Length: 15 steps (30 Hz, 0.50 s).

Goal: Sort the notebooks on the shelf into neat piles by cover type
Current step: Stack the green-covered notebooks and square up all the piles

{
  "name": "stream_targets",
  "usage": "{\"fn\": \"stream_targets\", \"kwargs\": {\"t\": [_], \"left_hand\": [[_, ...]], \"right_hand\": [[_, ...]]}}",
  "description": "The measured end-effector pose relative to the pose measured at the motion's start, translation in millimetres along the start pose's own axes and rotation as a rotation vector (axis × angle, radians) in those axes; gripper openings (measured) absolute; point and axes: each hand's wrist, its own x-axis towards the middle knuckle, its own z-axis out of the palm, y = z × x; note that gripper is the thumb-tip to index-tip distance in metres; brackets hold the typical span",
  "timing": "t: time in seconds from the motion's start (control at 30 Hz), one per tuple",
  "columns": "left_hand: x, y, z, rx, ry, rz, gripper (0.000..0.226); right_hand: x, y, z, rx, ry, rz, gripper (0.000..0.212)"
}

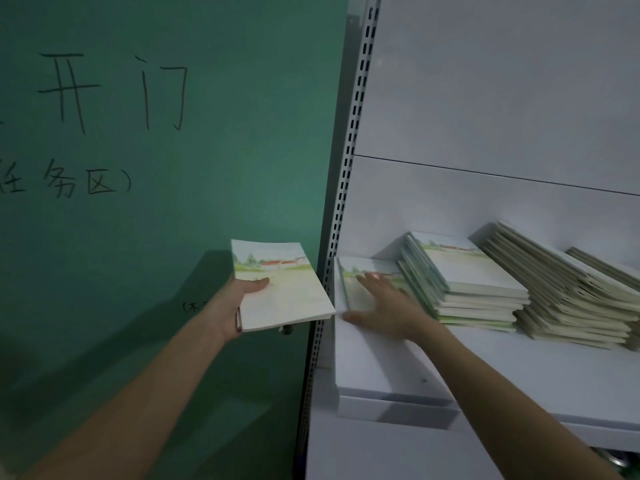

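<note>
My left hand [239,299] grips a small stack of notebooks with a watercolour landscape cover [282,285], held in the air left of the shelf post. My right hand [384,306] rests flat, fingers spread, on a single landscape notebook [349,275] lying at the left end of the white shelf [519,372]. Right of it stands a leaning pile of the same landscape notebooks [467,282]. Further right lies a slumped pile of plain pale-covered notebooks [568,299], and another such pile [609,268] shows at the frame's right edge.
A green wall [156,202] with handwritten black characters fills the left half. A perforated metal upright [346,174] separates it from the white shelf unit. The shelf's front edge [398,407] juts toward me, and a lower shelf level lies beneath it.
</note>
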Motion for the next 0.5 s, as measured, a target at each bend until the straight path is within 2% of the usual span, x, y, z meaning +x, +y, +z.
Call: {"fn": "stream_targets", "kwargs": {"t": [0.1,0.2,0.27,0.33,0.37,0.43,0.5], "left_hand": [[-2,-8,-10,-0.036,0.016,-0.006,0.043],[-6,-21,-13,-0.042,0.01,-0.037,0.04],[-9,-25,-13,-0.043,-0.005,-0.055,0.039],[-13,-26,-13,-0.046,-0.02,-0.059,0.038],[-13,-26,-14,-0.046,-0.024,-0.056,0.038],[-13,-27,-13,-0.041,-0.035,-0.053,0.037],[-13,-28,-11,-0.023,-0.033,-0.074,0.031]], "right_hand": [[1,14,17,-0.029,0.033,0.019,0.091],[3,8,17,-0.069,0.07,0.007,0.074],[6,3,11,0.166,0.109,0.112,0.075],[7,-6,1,0.466,0.161,0.226,0.09],[7,-13,-6,0.537,0.167,0.243,0.096],[1,-35,-13,0.599,0.138,0.22,0.095],[-12,-64,-8,0.551,0.104,0.157,0.092]]}}
